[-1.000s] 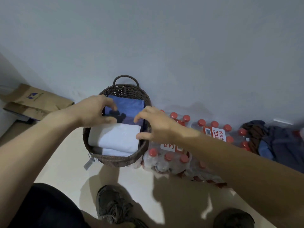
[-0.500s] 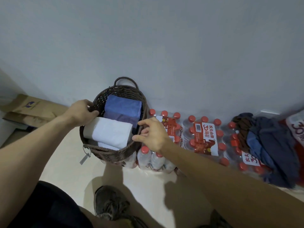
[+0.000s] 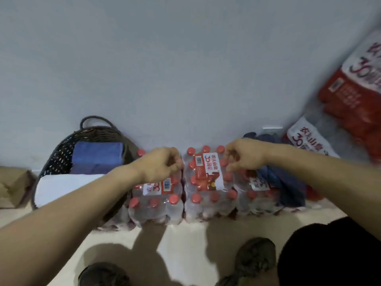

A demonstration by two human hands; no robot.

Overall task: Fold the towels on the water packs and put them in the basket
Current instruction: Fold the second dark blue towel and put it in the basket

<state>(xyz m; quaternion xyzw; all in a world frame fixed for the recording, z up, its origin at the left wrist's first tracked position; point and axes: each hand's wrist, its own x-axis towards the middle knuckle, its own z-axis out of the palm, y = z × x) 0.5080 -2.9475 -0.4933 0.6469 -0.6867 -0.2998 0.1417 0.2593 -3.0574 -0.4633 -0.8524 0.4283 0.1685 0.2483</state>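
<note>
A dark wicker basket (image 3: 61, 147) stands on the floor at the left against the wall. It holds a folded blue towel (image 3: 97, 157) at the back and a folded white towel (image 3: 68, 186) in front. Shrink-wrapped water packs (image 3: 208, 195) with red caps sit to its right. A heap of dark blue and brown towels (image 3: 288, 186) lies on the right-hand pack, partly hidden by my right arm. My left hand (image 3: 160, 164) hovers over the left pack with loosely curled fingers, holding nothing. My right hand (image 3: 245, 155) is over the middle pack, fingers curled downward beside the heap, nothing visibly in it.
More red-and-white water packs (image 3: 354, 104) are stacked at the far right against the wall. A cardboard box (image 3: 14, 188) sits left of the basket. My two shoes (image 3: 255, 263) stand on the pale floor in front of the packs.
Both hands left the basket and swung right to the water packs. The view turned right, so the basket now sits at the left and the stacked packs show at the right.
</note>
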